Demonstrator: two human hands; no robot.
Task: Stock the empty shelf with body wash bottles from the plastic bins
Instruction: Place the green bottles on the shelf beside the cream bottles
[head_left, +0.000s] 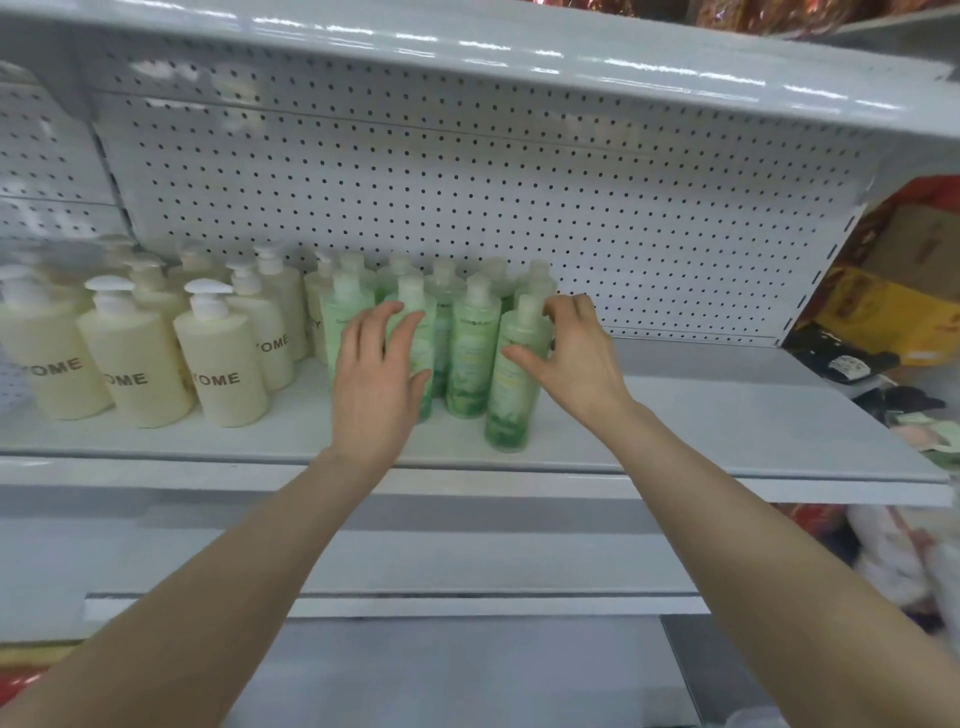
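Observation:
A white shelf (701, 415) holds several green body wash bottles (470, 353) clustered in the middle, standing upright. My left hand (376, 374) wraps around the front of one green bottle at the cluster's left front. My right hand (574, 353) curls around the rightmost front green bottle (511, 395), thumb on its front and fingers by its neck. Both forearms reach up from below.
Cream pump bottles (223, 364) marked "HOME" fill the shelf's left part. A white pegboard back wall (467, 182) stands behind, with an upper shelf (519, 67) overhead. Boxes and packaged goods (893, 291) lie to the right. A lower shelf edge (395, 603) sits beneath my arms.

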